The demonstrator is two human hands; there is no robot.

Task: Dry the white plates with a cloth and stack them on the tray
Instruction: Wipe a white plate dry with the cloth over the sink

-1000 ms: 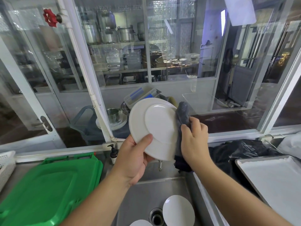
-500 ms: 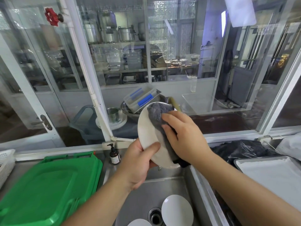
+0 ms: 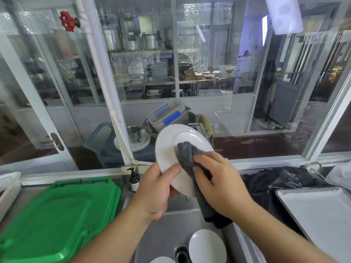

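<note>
glass partitions fill the whole background, with steel pots and stacked containers on shelves behind them, and i'm standing over a stainless sink (image 3: 163,230) set in a steel counter.

left hand (image 3: 155,190) pinches the white plate (image 3: 171,149) at its lower edge, thumb on the face, fingers hidden behind, plate tilted up almost on edge above the sink. right hand (image 3: 218,185) is closed around a bunched grey cloth (image 3: 187,151), pressing it onto the plate's face near the middle, the rest of the cloth hanging down past the wrist.

for this step i'd say: keep the left pinch firm, since glazed ceramic is slick when wet, and work the cloth in circles from the well out to the rim, then turn the plate to do the back. the cloth looks like thick fuzzy microfibre, so it should soak up well if i spread it flatter instead of leaving it wadded.

more plates wait in the sink at 6 o'clock, one (image 3: 207,245) just beside the drain (image 3: 181,254) and another's edge peeking in at the bottom. the tray (image 3: 322,211), flat, pale metal with a raised rim, sits at 4 o'clock, no plates visible on it. green plastic lids (image 3: 55,217) lie at 8 o'clock.
</note>
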